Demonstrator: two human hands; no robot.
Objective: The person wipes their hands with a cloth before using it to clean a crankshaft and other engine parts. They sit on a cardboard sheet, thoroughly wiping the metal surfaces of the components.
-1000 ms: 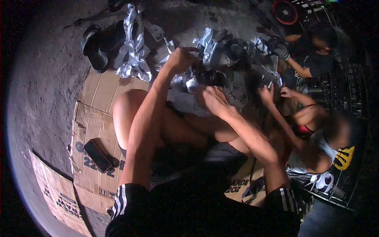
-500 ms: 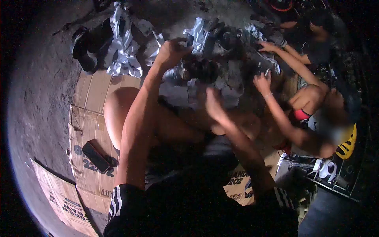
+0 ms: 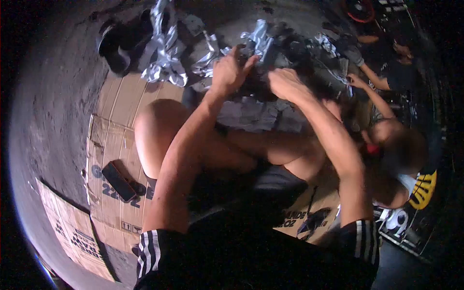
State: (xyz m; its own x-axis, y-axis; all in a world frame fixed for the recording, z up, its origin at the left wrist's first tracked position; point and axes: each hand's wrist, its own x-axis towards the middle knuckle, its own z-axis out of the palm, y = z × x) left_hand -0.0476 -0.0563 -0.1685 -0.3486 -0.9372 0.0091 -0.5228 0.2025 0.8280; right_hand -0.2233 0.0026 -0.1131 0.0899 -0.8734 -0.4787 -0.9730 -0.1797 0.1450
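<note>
The dark cylindrical piece (image 3: 251, 47) is in the upper centre, beside the silvery material (image 3: 262, 36). Your left hand (image 3: 229, 73) parts thumb and forefinger near it, your right hand (image 3: 287, 83) is curled; I cannot tell whether either grasps something. This seems a two-handed handling step, calling for steady fingers.

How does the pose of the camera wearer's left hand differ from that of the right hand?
The left hand has thumb and index finger spread apart; the right hand has its fingers curled. In the view, the left hand slants up to the right, the right hand up to the left. Both are bare and reach forward.
</note>
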